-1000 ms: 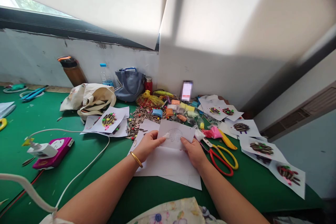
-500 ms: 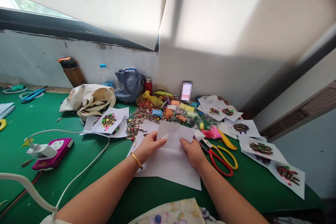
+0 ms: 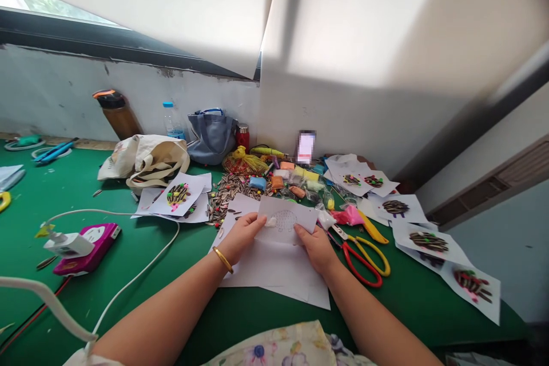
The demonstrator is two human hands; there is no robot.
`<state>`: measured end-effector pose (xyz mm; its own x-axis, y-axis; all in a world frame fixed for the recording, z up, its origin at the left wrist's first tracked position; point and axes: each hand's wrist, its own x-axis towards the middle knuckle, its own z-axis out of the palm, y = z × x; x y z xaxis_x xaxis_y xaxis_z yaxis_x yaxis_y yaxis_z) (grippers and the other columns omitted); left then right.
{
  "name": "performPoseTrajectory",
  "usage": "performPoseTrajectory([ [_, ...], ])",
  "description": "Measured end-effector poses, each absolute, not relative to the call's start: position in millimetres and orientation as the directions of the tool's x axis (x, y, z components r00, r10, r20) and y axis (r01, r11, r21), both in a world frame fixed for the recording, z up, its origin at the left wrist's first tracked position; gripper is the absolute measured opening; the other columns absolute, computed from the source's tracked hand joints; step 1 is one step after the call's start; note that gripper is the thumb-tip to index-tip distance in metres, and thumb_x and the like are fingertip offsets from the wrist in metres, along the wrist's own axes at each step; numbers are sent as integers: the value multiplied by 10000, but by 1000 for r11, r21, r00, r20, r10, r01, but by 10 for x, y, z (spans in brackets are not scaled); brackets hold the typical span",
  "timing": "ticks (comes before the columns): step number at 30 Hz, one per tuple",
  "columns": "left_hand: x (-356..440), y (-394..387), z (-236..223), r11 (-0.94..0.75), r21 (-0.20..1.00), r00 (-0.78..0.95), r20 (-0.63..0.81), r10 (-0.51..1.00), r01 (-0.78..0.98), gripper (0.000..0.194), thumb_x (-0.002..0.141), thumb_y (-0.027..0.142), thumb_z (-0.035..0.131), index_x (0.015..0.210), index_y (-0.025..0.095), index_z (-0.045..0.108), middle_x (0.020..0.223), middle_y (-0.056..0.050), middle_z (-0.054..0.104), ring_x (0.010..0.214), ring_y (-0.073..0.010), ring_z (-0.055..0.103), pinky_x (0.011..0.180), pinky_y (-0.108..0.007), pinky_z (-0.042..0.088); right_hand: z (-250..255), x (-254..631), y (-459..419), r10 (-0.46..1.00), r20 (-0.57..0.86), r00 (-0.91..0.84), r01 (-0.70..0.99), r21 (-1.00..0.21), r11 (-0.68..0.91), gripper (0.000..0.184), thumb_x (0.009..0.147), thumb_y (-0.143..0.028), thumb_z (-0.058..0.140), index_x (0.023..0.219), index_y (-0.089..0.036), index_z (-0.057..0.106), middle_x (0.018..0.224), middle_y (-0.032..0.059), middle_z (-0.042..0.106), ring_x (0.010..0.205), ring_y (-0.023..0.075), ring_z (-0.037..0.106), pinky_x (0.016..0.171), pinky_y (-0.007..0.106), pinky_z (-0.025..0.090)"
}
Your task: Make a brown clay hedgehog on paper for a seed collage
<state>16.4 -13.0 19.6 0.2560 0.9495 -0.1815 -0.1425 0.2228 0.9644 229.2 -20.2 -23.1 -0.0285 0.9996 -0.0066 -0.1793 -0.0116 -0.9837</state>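
L thumb has just shifted: was down by the white blob (image 3: 271,221), now up and off it, at the card's L edge. So blob sits in plain view on the L part of the small card (image 3: 303,215), next to the dotted, round-backed drawing. I read that as blob placed, or at least let go; can't tell from here if it's stuck down.

L hand (image 3: 242,234): thumb pressed on top at L edge, fingers bent behind, card pinched between. R hand (image 3: 316,245): same grip at R edge, thumb just beside the drawing. Card is held up between both, over the bigger white sheets (image 3: 277,269), drawing side toward me.

Around: loose striped seeds (image 3: 234,190) w/ coloured bits mixed in, just beyond card, approx. L of centre. Bagged lumps behind: blue (image 3: 258,183), orange (image 3: 277,182), pink (image 3: 352,215). Seed-covered pictures on paper out to R (image 3: 429,242), more on L (image 3: 178,195). Phone (image 3: 306,146) propped vs. wall, screen blurred. Cloth bags: cream (image 3: 160,154), blue-grey (image 3: 213,137). Magenta power block (image 3: 88,254) w/ white plug, far L.

In the way: scissors (image 3: 377,256), red + yellow loops, lie just beside R wrist; I'd keep that elbow from swinging out. White cable (image 3: 141,266) loops near L forearm, snag risk if I reach L. Seeds crowd the far edge of the sheets, so a low sweep fwd could scatter them.
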Motion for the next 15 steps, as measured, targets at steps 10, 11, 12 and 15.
performPoseTrajectory([
  [10,154,-107,155,235,965,240,-202,950,-118,420,693,469,766,949,143,702,901,-73,733,780,-214,660,680,-288,490,-186,2295,-221,997,-2,-73,-152,-988,-13,469,757,-522,735,1087,-189,723,1100,85,731,1057,295,658,985,441,468],
  [11,154,-108,154,231,965,243,-196,950,-125,420,706,473,755,963,145,703,911,-73,734,793,-215,661,688,-289,492,-188,2297,-221,997,2,-73,-149,-989,-9,468,760,-522,733,1085,-185,723,1099,87,731,1054,297,658,985,443,468],
  [12,155,-110,153,229,964,246,-191,950,-134,422,716,475,748,976,145,701,923,-75,735,806,-216,661,699,-291,495,-188,2298,-221,997,9,-73,-145,-989,-2,467,764,-520,731,1086,-182,722,1099,88,730,1052,298,659,984,444,467],
  [15,154,-110,148,237,960,258,-193,947,-150,441,705,465,765,986,134,689,949,-89,734,824,-218,663,724,-301,503,-174,2297,-224,996,27,-81,-114,-993,18,479,767,-523,728,1093,-173,718,1100,96,729,1056,305,656,978,449,470],
])
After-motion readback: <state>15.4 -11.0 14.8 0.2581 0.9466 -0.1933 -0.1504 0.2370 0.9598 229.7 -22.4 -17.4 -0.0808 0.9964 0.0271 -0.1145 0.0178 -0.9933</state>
